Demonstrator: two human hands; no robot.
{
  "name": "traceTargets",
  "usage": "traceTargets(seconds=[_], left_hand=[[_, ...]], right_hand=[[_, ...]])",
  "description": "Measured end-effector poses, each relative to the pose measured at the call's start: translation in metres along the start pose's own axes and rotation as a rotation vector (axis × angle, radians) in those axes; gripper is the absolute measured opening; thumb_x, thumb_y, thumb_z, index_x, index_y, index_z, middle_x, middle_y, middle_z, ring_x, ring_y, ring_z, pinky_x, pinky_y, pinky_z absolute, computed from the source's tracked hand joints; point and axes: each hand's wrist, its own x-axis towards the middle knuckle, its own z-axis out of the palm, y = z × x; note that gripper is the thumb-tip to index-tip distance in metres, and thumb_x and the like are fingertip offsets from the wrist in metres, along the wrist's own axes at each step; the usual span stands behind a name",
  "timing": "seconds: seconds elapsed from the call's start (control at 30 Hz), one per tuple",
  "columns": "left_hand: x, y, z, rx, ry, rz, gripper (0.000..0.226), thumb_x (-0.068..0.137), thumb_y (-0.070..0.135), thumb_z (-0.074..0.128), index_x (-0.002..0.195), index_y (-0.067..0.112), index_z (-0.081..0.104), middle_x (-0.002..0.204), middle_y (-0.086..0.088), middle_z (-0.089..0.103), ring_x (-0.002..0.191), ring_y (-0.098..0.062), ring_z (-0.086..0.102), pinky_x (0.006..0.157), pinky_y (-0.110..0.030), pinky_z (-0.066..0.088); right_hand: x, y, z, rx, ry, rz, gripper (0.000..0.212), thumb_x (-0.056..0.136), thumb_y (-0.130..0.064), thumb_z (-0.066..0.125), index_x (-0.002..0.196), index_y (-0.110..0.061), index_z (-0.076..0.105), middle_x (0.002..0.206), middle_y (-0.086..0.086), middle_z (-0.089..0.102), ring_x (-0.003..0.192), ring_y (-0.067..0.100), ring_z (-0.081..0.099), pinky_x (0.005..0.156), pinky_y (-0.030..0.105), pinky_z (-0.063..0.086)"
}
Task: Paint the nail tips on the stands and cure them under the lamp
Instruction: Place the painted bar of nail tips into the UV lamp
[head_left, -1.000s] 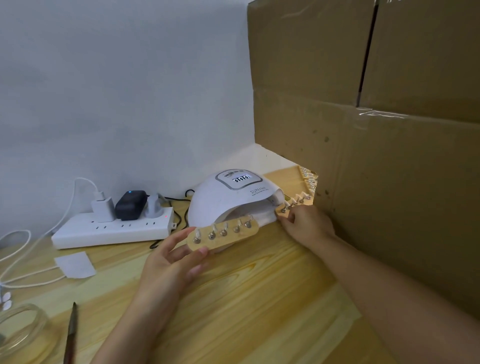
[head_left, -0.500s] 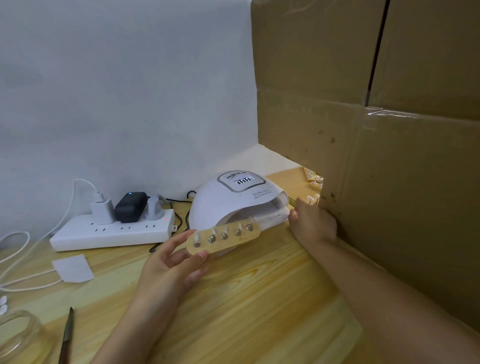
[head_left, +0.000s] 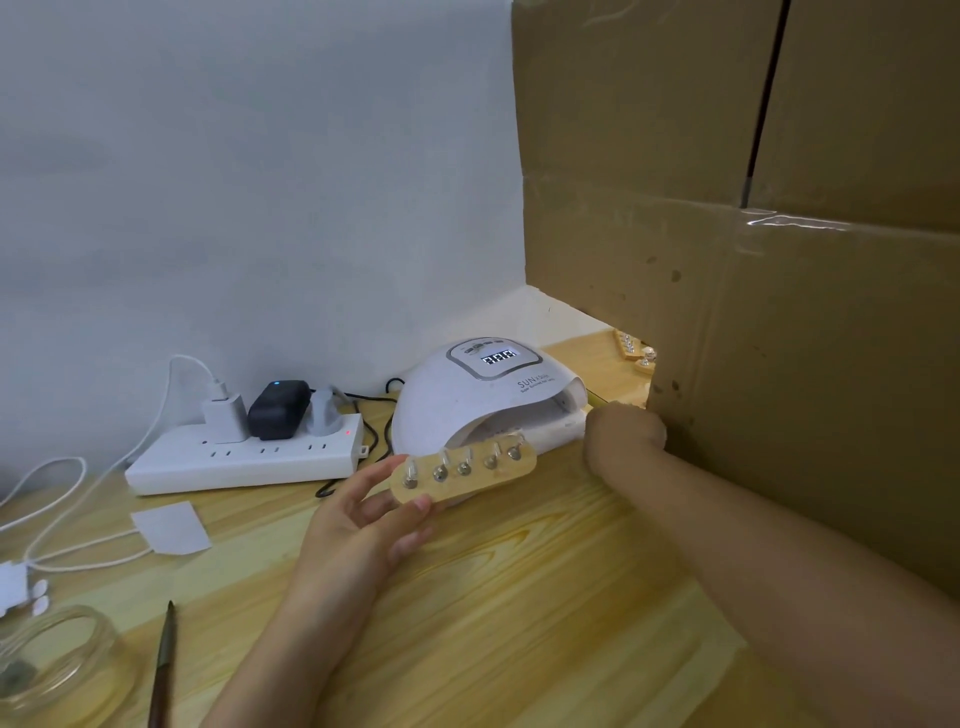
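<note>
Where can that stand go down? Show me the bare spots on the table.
Bare table lies between both forearms, in front of the lamp. Another patch sits between paper scrap and left hand. Crowded: power strip and cables, jar, brush.

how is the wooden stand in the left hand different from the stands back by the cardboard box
The stand in the left hand is lifted off the table, gripped by the left hand in front of the lamp; the stands by the cardboard box lie on the table with no hand on them. The held stand shows in full, with five nail tips; the far stands are partly hidden behind the box. Both are pale wood with tips on pegs.
</note>
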Motion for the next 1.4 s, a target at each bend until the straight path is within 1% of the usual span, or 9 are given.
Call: traceTargets(seconds=[0.13, 0.2, 0.3, 0.5, 0.8, 0.93, 1.03, 1.2, 1.4], left_hand=[[0.0, 0.0, -0.001, -0.01, -0.007, -0.003, 0.036, 0.08, -0.005, 0.06, 0.107, 0.019, 0.058, 0.089, -0.009, 0.073, 0.085, -0.02, 0.07, 0.059, -0.019, 0.054], [0.0, 0.001, -0.001, -0.007, -0.017, -0.001, 0.036, 0.081, -0.006, 0.06, 0.106, 0.02, 0.058, 0.089, -0.009, 0.073, 0.085, -0.021, 0.07, 0.06, -0.019, 0.054], [0.0, 0.001, -0.001, -0.016, -0.011, -0.004, 0.036, 0.081, -0.007, 0.059, 0.106, 0.019, 0.059, 0.09, -0.01, 0.072, 0.086, -0.021, 0.069, 0.06, -0.02, 0.055], [-0.002, 0.002, 0.0, 0.022, -0.055, -0.019, 0.035, 0.081, -0.004, 0.061, 0.108, 0.018, 0.058, 0.09, -0.007, 0.073, 0.087, -0.019, 0.069, 0.062, -0.02, 0.055], [0.002, 0.003, 0.002, -0.01, 0.025, 0.008, 0.032, 0.076, 0.026, 0.063, 0.106, 0.018, 0.06, 0.092, -0.004, 0.073, 0.088, -0.013, 0.069, 0.059, -0.019, 0.054], [0.001, 0.001, 0.006, 0.019, 0.107, 0.088, 0.017, 0.088, 0.011, 0.055, 0.101, 0.019, 0.063, 0.097, 0.0, 0.071, 0.092, -0.01, 0.067, 0.067, -0.025, 0.051], [-0.002, -0.001, 0.011, 0.303, 0.102, 0.295, 0.047, 0.088, -0.01, 0.043, 0.099, 0.032, 0.061, 0.104, 0.016, 0.066, 0.092, 0.006, 0.061, 0.078, -0.014, 0.048], [-0.004, -0.005, 0.014, 0.519, 0.037, 0.244, 0.067, 0.085, -0.013, 0.037, 0.113, 0.046, 0.048, 0.112, 0.036, 0.048, 0.094, 0.003, 0.059, 0.06, -0.008, 0.044], [-0.002, -0.009, 0.013, 0.513, -0.01, 0.169, 0.071, 0.083, -0.016, 0.037, 0.111, 0.049, 0.044, 0.112, 0.033, 0.049, 0.065, 0.017, 0.055, 0.044, -0.009, 0.034]], right_hand=[[-0.016, 0.008, -0.016, 0.563, 0.062, -0.093, 0.021, 0.093, -0.018, 0.041, 0.076, -0.013, 0.052, 0.069, -0.001, 0.056, 0.066, 0.018, 0.055, 0.044, 0.019, 0.031], [-0.034, 0.012, -0.022, 1.077, -0.244, -0.159, 0.021, 0.093, -0.025, 0.046, 0.081, -0.012, 0.059, 0.054, -0.002, 0.062, 0.043, 0.011, 0.051, 0.036, 0.014, 0.029], [-0.056, 0.017, -0.022, 1.404, -0.601, -0.281, 0.021, 0.091, -0.031, 0.054, 0.102, -0.013, 0.055, 0.071, 0.003, 0.071, 0.052, 0.009, 0.061, 0.037, 0.017, 0.041], [-0.062, 0.011, -0.009, 1.668, -0.626, -0.192, 0.009, 0.092, -0.013, 0.054, 0.095, -0.006, 0.059, 0.076, 0.005, 0.064, 0.062, 0.009, 0.067, 0.042, 0.019, 0.05], [-0.046, 0.036, -0.006, 1.754, -0.475, -0.019, 0.008, 0.09, -0.008, 0.055, 0.086, -0.003, 0.06, 0.064, 0.005, 0.065, 0.053, 0.008, 0.066, 0.042, 0.018, 0.051], [-0.033, 0.047, -0.004, 1.731, -0.434, 0.062, 0.008, 0.089, -0.007, 0.056, 0.085, -0.002, 0.06, 0.058, 0.004, 0.065, 0.048, 0.007, 0.064, 0.038, 0.016, 0.048], [-0.02, 0.038, -0.004, 1.751, -0.387, 0.093, 0.015, 0.092, -0.004, 0.053, 0.08, -0.003, 0.06, 0.05, 0.0, 0.064, 0.042, 0.004, 0.061, 0.035, 0.014, 0.043], [-0.004, 0.007, -0.008, 1.768, -0.36, 0.096, 0.02, 0.094, 0.0, 0.047, 0.075, -0.001, 0.053, 0.061, 0.007, 0.06, 0.039, 0.005, 0.06, 0.035, 0.014, 0.044], [0.002, -0.028, -0.013, 1.728, -0.278, 0.201, 0.027, 0.098, 0.007, 0.025, 0.084, -0.009, 0.041, 0.117, 0.025, 0.054, 0.109, 0.033, 0.059, 0.032, 0.015, 0.043]])
